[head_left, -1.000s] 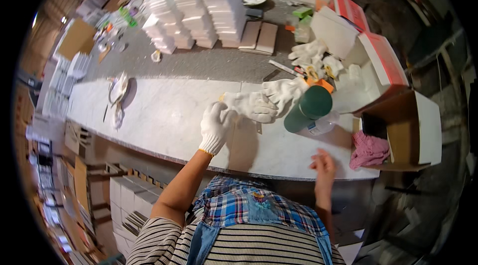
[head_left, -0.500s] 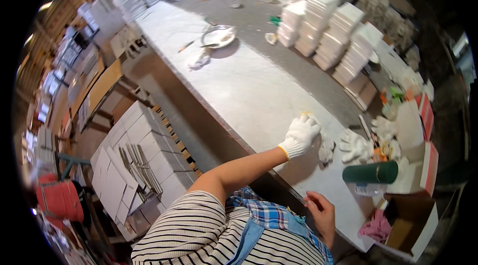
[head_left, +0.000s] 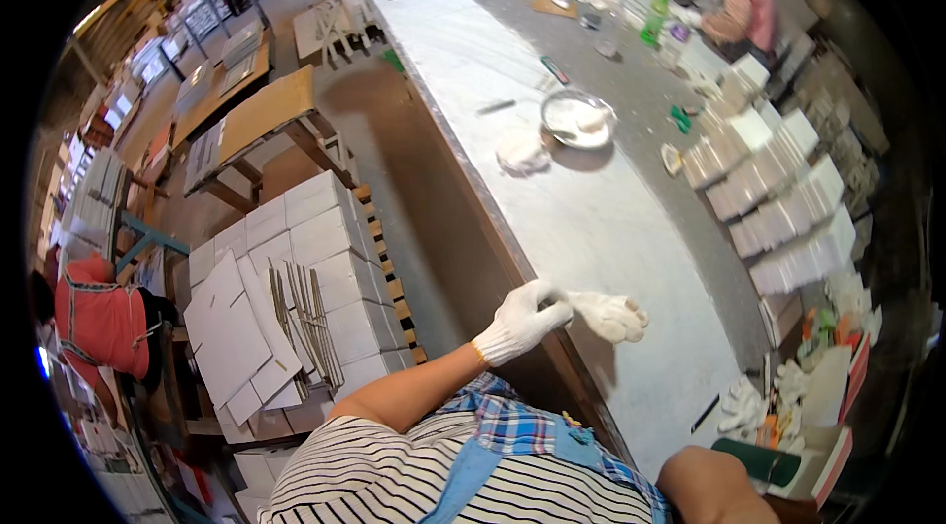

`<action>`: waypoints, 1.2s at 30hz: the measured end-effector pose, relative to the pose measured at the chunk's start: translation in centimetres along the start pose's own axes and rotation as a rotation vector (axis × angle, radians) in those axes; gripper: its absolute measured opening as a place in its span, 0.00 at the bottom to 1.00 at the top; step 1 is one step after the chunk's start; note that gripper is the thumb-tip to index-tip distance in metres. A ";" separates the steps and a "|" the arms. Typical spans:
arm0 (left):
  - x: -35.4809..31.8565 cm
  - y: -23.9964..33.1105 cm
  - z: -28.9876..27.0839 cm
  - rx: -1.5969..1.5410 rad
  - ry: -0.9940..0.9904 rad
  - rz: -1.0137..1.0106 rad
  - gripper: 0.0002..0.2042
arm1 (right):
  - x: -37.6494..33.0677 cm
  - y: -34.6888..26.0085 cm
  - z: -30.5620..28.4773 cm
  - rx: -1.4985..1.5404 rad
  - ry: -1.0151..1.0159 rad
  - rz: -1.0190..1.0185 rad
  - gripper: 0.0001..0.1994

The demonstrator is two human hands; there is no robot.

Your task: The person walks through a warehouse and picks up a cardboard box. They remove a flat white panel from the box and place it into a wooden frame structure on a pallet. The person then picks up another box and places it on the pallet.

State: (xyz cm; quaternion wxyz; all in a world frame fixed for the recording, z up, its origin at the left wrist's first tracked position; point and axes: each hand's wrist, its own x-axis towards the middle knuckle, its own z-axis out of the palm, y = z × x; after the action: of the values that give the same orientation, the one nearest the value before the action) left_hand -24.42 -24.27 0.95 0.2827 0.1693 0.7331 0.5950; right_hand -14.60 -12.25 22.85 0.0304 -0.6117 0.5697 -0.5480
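Note:
My left hand [head_left: 527, 317] wears a white knit glove with a yellow cuff edge. Its thumb and fingers pinch the end of a second white glove [head_left: 613, 317], which hangs out to the right over the table's near edge. Of my right arm [head_left: 714, 485], a bare bent part shows at the lower edge; the hand with its fingers is out of sight. Farther along the white tabletop [head_left: 650, 273] stands a metal bowl [head_left: 613, 130] with white material and a spoon-like tool in it. Beside the bowl lies a crumpled white cloth [head_left: 522, 152].
Stacks of white tiles [head_left: 788, 179] line the table's far right. More gloves [head_left: 739, 404], a dark green cylinder [head_left: 757, 460] and open boxes crowd the right end. To my left stands a pallet of white boxes [head_left: 296, 229]. A person in pink [head_left: 751, 7] sits across the table.
My gloved left hand has drawn back left from the tabletop, now with a loose glove in its grip. The bare right hand has left the view. My view has shifted.

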 end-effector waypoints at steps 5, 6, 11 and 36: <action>-0.4 -2.8 -9.1 0.028 0.136 -0.003 0.10 | 7.8 8.8 -2.6 0.551 -0.373 -0.357 0.08; -0.4 -3.2 -11.0 0.026 0.173 -0.010 0.10 | 9.3 9.7 -3.1 0.624 -0.443 -0.406 0.08; 1.5 -3.1 -19.3 -0.034 0.320 -0.017 0.10 | 15.4 16.9 -5.7 0.908 -0.545 -0.566 0.14; 20.5 -5.2 -61.5 0.154 0.831 -0.124 0.07 | 41.4 49.3 -30.8 -0.838 -0.457 -0.291 0.28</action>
State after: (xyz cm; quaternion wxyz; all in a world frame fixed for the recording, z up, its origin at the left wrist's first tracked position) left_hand -77.87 -61.27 -0.30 -0.0148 -0.1085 0.8357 0.5382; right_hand -79.39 -41.61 28.81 -0.1707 -0.7489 0.6285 -0.1226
